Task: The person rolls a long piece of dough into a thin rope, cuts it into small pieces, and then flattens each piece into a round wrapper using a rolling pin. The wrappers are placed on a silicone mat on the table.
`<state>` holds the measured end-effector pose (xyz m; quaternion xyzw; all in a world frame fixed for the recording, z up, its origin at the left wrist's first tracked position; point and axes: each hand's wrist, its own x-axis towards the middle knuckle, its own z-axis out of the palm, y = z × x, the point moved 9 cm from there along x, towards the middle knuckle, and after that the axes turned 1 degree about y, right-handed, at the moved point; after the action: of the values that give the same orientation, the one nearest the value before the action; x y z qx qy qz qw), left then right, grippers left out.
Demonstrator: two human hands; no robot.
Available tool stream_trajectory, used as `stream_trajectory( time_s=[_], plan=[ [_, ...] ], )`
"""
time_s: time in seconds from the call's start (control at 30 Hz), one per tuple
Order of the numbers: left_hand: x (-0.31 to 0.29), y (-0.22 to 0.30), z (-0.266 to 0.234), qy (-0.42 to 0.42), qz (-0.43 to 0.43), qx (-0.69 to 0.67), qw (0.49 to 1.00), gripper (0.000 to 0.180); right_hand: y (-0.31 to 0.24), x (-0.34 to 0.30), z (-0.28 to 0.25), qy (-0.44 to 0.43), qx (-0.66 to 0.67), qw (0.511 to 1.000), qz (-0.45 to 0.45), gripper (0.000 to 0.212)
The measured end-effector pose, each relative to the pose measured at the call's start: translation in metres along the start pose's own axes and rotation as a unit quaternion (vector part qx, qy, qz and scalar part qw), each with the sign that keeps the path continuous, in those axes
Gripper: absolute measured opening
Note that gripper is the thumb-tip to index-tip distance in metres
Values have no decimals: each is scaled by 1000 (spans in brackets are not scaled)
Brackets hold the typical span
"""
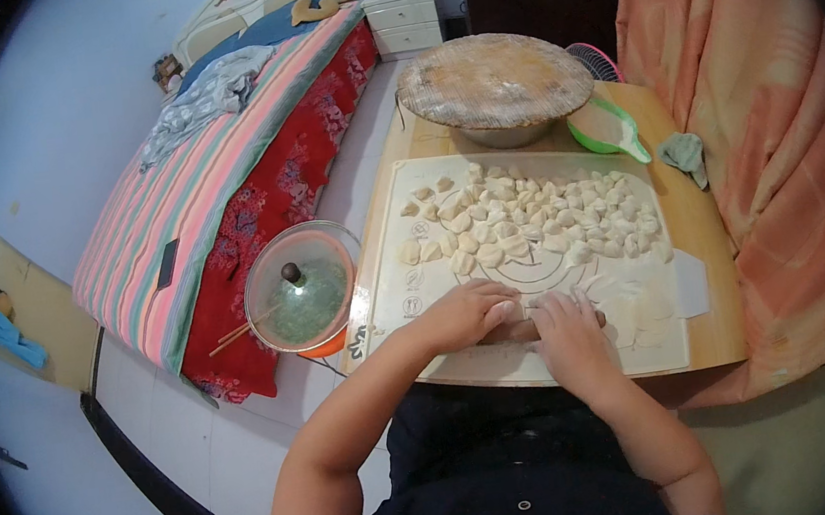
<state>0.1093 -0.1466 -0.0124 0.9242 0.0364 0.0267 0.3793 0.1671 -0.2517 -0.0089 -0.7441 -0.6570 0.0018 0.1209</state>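
Both my hands are over a short brown rolling pin (515, 331) near the front of a white dough mat (391, 295). My left hand (467, 314) lies over the pin's left part, thumb along it. Curled over the right part is my right hand (572, 336), and the pin's tip shows past it. What lies beneath the pin is mostly hidden by my hands. Several small floury dough pieces (569, 216) crowd the mat beyond my fingers. To the right of my right hand, thin pale dough rounds (639, 312) lie flat, dusted with flour.
At the table's back, a round woven tray (494, 78) covers a bowl (505, 135). A green-handled scoop (610, 131) and a grey cloth (685, 158) lie right of it. Left of the table stands a glass-lidded pot (306, 299) with chopsticks (230, 338); a bed (215, 198) is beyond.
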Motion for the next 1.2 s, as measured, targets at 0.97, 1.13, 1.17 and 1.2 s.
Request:
stream_trajectory(
  time_s=[0.97,1.13,1.17,1.2],
  plan=[
    [-39,-25,-17,97,-14,86,991,44,-11,1,9,-2,30,999,-33,39],
    [-1,-18,11,41,61,108,991,39,-28,-17,-12,42,55,997,-29,40],
    [-2,-19,8,49,37,125,990,37,-29,-19,-17,42,59,997,-31,40],
    [-2,-18,5,55,16,140,989,36,-29,-23,-20,40,62,997,-29,40]
  ],
)
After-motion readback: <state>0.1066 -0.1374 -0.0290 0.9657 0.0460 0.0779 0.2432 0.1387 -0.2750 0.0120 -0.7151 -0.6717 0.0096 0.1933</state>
